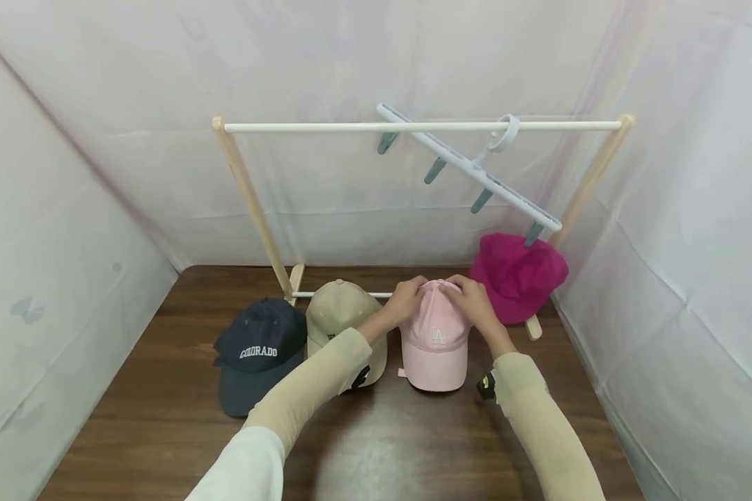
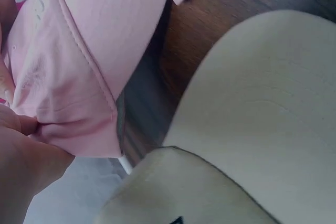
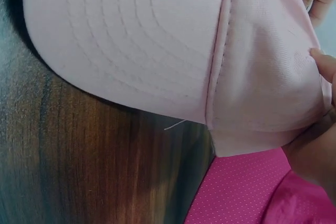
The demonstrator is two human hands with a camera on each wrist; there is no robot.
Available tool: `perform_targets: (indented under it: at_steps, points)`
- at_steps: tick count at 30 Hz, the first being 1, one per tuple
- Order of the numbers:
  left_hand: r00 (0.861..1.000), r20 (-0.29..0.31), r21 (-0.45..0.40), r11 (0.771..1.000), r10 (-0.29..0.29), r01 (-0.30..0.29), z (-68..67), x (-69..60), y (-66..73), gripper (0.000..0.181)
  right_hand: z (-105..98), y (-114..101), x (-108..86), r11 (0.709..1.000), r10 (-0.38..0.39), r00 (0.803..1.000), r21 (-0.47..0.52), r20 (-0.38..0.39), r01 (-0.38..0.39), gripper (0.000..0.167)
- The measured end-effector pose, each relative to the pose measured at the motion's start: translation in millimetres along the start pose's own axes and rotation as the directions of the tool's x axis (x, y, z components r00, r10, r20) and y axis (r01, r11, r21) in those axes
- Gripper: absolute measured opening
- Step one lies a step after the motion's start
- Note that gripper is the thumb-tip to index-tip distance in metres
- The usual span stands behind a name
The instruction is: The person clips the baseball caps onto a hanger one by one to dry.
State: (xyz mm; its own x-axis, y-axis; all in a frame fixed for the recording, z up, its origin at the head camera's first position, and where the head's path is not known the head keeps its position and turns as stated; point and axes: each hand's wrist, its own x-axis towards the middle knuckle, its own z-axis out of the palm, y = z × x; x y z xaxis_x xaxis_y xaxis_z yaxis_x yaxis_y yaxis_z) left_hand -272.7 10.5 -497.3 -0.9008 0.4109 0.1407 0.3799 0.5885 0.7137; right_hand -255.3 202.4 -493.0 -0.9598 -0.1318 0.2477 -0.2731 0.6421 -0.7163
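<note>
- One navy cap (image 1: 260, 355) is set nearest on the table (image 1: 376, 452), its edge crossed in the head view by the left sleeve (image 1: 313, 383); it could be dragged askew if that arm were swung low. "COLORADO" is read in white across its front.
- Beside it, the tan cap (image 1: 340, 309) is partly covered by the same sleeve and could be knocked likewise. Its dark lettering is mostly hidden and cannot be read.
- Between the tan and magenta caps, the pink cap (image 1: 436, 334) is held brim toward the person, its crown pinched by the fingers of the left hand (image 1: 407, 299) and the right hand (image 1: 472, 300). The soft cloth could be creased by uneven pulling, or let slip if either pinch were loosened. "LA" is read in pale letters on its front.
- Just beyond the right hand, the magenta cap (image 1: 519, 282) could be shoved by the knuckles; no writing can be made out on it.
- Farther off, the hanger (image 1: 470, 167) is hung aslant from the white bar (image 1: 301, 128); it could be swung or slid along if its clips were bumped. No label is seen on it.
</note>
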Motion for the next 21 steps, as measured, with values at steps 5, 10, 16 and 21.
perform_targets:
  at_steps: [5,10,16,21]
  points:
    - [1.000,-0.017,0.004,1.000,0.019,-0.019,-2.0,-1.9,9.9,0.021,-3,-6,-3.1,1.000,-0.011,0.999,0.023,-0.036,0.012,0.028]
    - [0.998,-0.021,0.018,0.998,0.054,-0.053,-4.7,-1.2,16.2,0.021,-6,-9,-2.4,1.000,-0.009,0.997,0.006,-0.072,0.009,0.026]
    - [0.992,-0.073,0.037,0.994,0.105,-0.102,-10.3,2.4,19.9,0.019,-11,-17,1.7,1.000,-0.026,0.994,0.009,-0.107,0.027,0.027]
    - [0.992,-0.060,0.033,0.994,0.109,-0.107,-15.0,-0.1,24.2,0.019,-11,-21,0.7,1.000,-0.028,0.992,0.000,-0.123,0.028,0.025]
